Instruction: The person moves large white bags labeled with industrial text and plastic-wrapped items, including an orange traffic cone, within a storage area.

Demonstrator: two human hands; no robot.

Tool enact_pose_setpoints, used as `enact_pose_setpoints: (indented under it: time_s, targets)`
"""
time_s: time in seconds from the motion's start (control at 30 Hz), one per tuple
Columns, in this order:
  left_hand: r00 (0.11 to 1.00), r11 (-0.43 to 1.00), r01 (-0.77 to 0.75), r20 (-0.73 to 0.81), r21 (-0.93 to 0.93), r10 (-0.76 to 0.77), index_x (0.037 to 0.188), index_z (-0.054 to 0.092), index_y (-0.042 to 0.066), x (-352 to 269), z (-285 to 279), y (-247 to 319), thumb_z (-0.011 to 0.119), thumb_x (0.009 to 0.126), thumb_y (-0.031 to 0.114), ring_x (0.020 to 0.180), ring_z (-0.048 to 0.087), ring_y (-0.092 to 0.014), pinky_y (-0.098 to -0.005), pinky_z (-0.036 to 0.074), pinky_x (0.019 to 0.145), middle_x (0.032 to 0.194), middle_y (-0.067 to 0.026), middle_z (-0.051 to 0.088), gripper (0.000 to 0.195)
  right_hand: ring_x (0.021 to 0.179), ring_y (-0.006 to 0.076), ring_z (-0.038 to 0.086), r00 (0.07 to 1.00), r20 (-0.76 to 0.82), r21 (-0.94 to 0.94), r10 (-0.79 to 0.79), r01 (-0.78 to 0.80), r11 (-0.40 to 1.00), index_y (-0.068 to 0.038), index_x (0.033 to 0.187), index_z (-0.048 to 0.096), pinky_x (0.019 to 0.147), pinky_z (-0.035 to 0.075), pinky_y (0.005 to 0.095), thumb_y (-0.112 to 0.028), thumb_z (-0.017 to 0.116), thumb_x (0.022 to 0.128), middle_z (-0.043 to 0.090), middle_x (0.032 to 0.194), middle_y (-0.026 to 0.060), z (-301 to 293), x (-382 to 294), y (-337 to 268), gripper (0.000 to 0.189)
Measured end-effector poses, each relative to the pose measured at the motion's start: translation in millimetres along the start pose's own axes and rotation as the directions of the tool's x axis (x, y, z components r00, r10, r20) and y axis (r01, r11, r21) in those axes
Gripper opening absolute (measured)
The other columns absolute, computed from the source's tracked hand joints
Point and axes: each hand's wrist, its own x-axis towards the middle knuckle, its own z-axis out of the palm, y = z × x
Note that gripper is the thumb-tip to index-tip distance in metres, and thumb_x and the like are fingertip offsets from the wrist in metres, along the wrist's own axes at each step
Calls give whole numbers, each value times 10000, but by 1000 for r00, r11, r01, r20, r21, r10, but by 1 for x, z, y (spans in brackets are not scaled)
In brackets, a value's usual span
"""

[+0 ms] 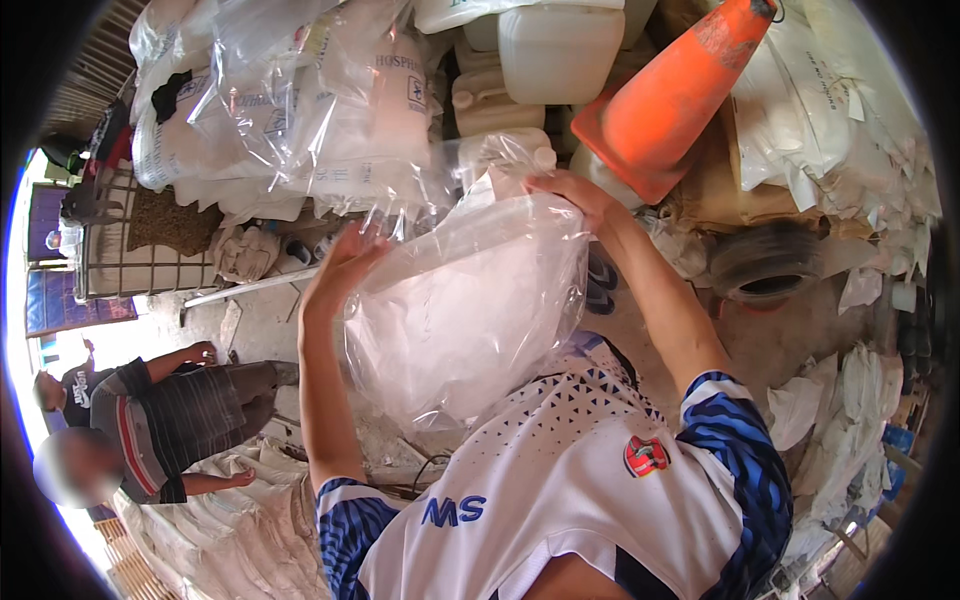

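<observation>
A large clear plastic bag (465,315) hangs before my chest, its lower part against my shirt. Something whitish shows through the film, but I cannot tell whether it is a sack or loose fill. At the bag's upper right corner, the fingers of my right hand (574,196) are closed over the gathered film. My left hand (346,259) is at the upper left edge, thumb and fingers somewhat apart and slightly blurred. Clear film passes by its fingertips, and whether they pinch it is unclear.
Beyond the bag are stacked printed sacks under clear film (300,112), plastic jerrycans (559,56) and an orange traffic cone (675,105). A tyre (765,262) and sandals (600,283) are to the right. Two people (142,420) are at left, near piled white sacks (232,517).
</observation>
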Motion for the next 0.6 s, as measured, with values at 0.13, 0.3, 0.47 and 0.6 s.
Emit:
enact_pose_setpoints:
  time_s: [0.13,0.3,0.47,0.6]
  targets:
    - [656,509,-432,-128,745,744,1272,352,33,-43,34,57,732,682,314,1148,408,-289,-368,370,916,1221,-172,437,755,738,70,547,988,151,-94,25,-11,996,-76,909,594,664,455,231,-332,633,791,575,823,-5,55,27,-30,284]
    - [744,494,-238,-170,836,646,1001,506,-59,22,52,28,510,827,301,711,570,-437,-473,457,661,741,-287,577,399,789,133,564,965,199,-218,-169,212,953,-24,1092,517,708,460,253,-331,660,768,592,883,54,99,54,-58,468]
    - [420,652,192,-662,734,621,1133,459,-61,57,4,13,472,839,268,756,591,-388,-471,453,659,779,-243,605,441,1140,294,443,752,-210,-579,-624,419,700,38,1254,343,878,423,374,-469,658,733,428,1243,226,117,6,-31,792]
    - [328,677,253,-720,691,612,1116,459,-50,64,10,30,482,825,262,796,585,-392,-468,452,684,819,-232,608,427,1210,379,342,727,-16,-763,-686,434,478,10,1338,186,975,323,449,-488,683,695,264,1338,266,156,-50,42,953]
